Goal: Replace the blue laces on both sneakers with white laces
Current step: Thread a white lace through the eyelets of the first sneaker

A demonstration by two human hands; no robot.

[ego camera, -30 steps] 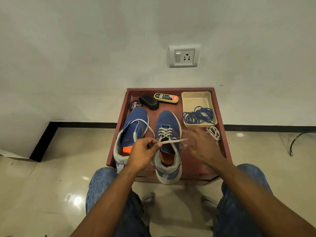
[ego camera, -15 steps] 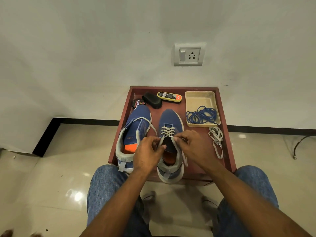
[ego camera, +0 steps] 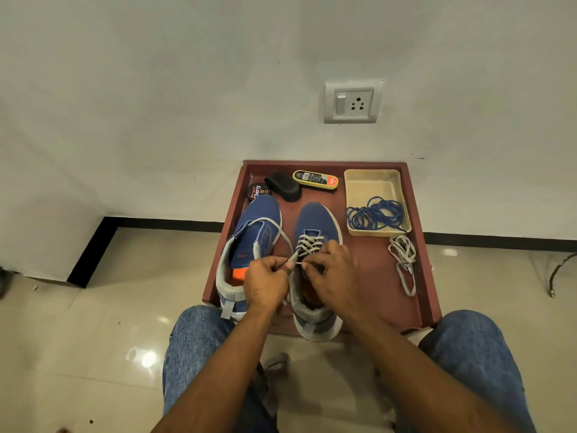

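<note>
Over a red-brown wooden tray (ego camera: 420,270), the left hand (ego camera: 265,284) and right hand (ego camera: 332,273) each pinch an end of the white flat lace (ego camera: 307,246) half-threaded through the right blue mesh sneaker (ego camera: 313,276) beneath the fingers, its unlaced twin (ego camera: 249,245) just left of them.
</note>
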